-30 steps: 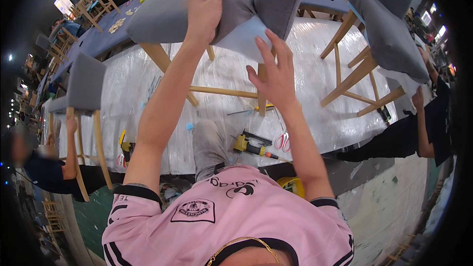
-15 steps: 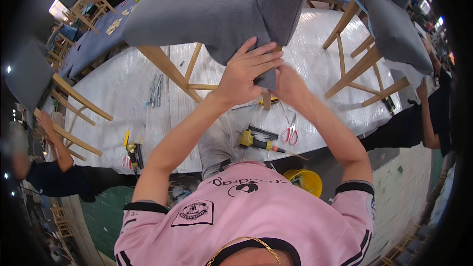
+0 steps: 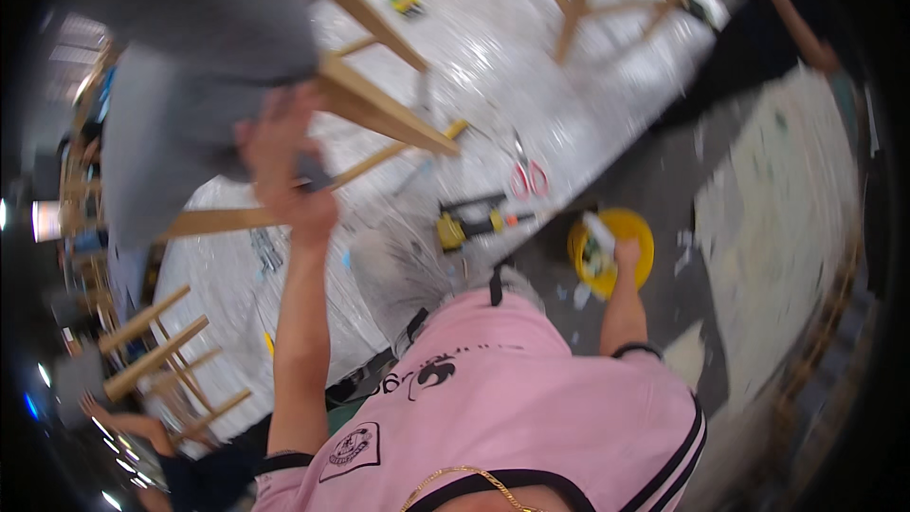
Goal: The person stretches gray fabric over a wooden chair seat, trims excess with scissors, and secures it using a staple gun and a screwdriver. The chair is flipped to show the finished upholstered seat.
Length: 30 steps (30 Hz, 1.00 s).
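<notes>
Touching one chair (image 3: 166,123): left hand (image 3: 289,166)

Head-worn fisheye view — facing steeply down, pink shirt (image 3: 512,360) closest, left hand (image 3: 284,156) farther out, plastic-covered surface (image 3: 474,47) beyond

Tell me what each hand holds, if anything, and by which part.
Right hand: apparently a white scrap, by one end, at the yellow bucket. Left hand: at the grey upholstery; blur hides any grip.
</notes>
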{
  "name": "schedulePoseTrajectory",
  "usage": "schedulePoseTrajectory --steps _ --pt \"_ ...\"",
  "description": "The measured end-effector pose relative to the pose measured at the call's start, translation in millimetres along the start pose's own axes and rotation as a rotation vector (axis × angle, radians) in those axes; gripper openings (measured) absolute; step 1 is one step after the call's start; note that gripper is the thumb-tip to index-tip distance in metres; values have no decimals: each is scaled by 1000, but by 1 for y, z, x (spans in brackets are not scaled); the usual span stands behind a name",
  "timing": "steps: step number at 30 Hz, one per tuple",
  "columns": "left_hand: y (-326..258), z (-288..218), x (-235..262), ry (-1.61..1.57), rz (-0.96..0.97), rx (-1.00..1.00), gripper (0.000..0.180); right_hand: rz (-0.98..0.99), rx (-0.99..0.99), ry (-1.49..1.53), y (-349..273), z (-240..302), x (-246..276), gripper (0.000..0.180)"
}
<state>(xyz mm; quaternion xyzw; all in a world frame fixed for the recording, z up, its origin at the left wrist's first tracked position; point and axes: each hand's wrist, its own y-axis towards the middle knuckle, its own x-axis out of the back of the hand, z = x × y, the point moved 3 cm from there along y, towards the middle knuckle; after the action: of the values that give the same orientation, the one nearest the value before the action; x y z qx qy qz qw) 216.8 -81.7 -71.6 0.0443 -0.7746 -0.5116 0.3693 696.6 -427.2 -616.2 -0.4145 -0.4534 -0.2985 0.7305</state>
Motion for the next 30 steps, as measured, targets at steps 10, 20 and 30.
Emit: schedulePoseTrajectory --steps 10,20,30 --pt "4 -3 -22 125 -83 -26 36 63 -351 209 -28 -20 15 30" --pt "-6 -3 -13 128 -53 -26 34 32 125 237 -25 193 23 37" --pt "21 -42 45 -153 949 -183 28 193 353 150 -35 302 -58 71"
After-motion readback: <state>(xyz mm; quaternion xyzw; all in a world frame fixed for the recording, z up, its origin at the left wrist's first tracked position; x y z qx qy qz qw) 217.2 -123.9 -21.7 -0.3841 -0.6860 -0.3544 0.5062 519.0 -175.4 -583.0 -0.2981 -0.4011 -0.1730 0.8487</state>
